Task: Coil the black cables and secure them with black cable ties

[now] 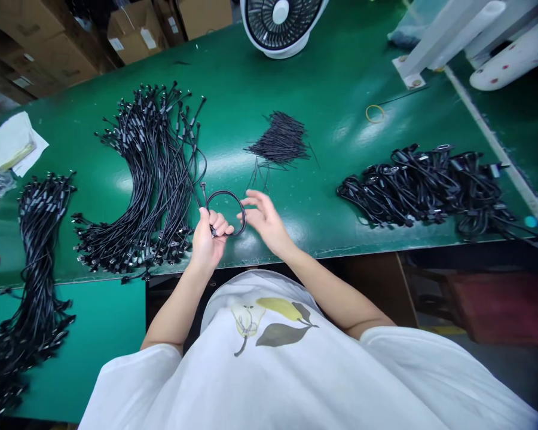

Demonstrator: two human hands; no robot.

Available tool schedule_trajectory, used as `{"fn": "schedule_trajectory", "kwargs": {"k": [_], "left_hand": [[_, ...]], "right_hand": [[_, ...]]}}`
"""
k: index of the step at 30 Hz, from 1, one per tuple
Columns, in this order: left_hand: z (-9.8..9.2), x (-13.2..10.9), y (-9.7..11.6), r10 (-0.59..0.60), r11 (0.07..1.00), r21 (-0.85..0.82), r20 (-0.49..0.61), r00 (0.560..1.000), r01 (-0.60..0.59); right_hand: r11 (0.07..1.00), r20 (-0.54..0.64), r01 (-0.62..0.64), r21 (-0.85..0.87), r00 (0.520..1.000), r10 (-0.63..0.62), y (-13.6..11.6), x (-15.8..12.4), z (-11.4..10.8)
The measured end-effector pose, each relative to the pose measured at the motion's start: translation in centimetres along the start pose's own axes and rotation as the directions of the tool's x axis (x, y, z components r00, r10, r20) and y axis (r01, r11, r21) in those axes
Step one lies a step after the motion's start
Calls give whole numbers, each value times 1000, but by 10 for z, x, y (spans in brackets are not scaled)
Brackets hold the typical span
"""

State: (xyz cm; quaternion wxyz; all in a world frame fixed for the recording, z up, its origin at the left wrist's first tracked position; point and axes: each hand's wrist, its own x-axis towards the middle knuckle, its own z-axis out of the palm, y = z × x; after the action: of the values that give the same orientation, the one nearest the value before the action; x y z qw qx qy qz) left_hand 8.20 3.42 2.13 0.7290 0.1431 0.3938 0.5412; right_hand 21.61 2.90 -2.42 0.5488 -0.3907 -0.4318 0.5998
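My left hand is closed around a black cable that is coiled into a loop. One small connector end sticks up above the fist. My right hand is at the right side of the loop, its fingers spread and slightly bent, the fingertips at the cable's edge. Whether they press on it I cannot tell. Just left of my left hand lies a large spread of uncoiled black cables. Beyond my hands sits a pile of thin black ties, a few of them loose at its near side.
Coiled black cables are heaped on the right of the green table. Another cable bundle hangs over the left part. A white fan stands at the back; a yellow ring and a metal post foot are right of it.
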Motion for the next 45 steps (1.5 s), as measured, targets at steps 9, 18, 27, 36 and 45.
{"fn": "schedule_trajectory", "kwargs": {"k": [9, 18, 27, 36, 45], "left_hand": [[-20, -3, -25, 2, 819, 562, 196, 981, -114], [-37, -15, -20, -322, 583, 805, 355, 878, -111], [-31, -11, -34, -510, 672, 727, 316, 800, 142], [-17, -22, -26, -687, 701, 500, 283, 670, 508], [-11, -32, -11, -725, 689, 304, 328, 606, 659]], "right_hand": [[871, -72, -125, 475, 981, 180, -22, 2, 19], [982, -60, -93, 164, 993, 104, -17, -21, 30], [888, -38, -255, 382, 956, 291, -24, -7, 22], [918, 40, -349, 190, 937, 348, -24, -1, 3], [926, 207, 167, -338, 973, -100, -63, 2, -25]]}}
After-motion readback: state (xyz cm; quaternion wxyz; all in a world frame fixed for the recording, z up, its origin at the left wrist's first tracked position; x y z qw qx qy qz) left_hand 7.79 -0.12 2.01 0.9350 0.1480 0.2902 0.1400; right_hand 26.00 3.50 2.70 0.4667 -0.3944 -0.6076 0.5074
